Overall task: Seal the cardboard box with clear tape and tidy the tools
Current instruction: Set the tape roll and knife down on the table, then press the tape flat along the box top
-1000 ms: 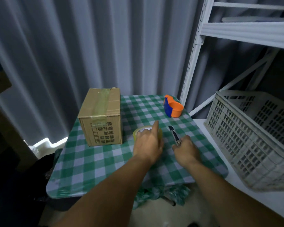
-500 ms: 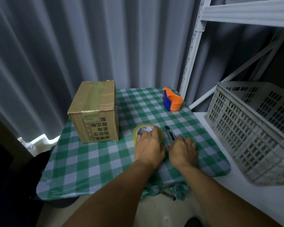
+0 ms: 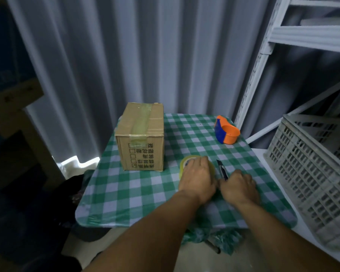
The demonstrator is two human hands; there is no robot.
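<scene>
While both bare forearms reach over a green checked table (image 3: pixel 130 195), the left hand (image 3: pixel 197 180) lies palm down over a yellowish tape roll (image 3: pixel 185 163), fingers curled around it; the right hand (image 3: pixel 238 186) rests just beside it, loosely closed on the near end of a dark utility knife (image 3: pixel 221 169); a taped cardboard box (image 3: pixel 141 137) stands upright at the table's far left; an orange and blue tape dispenser (image 3: pixel 227 132) sits at the far right; a grey crate (image 3: pixel 312 173) stands off to the right.

The box (image 3: pixel 143 138), beyond and left of the left fingers (image 3: pixel 201 161), bears upside-down printed characters beside a column of checkboxes, the nearest one crossed. The characters are too blurred to read.
</scene>
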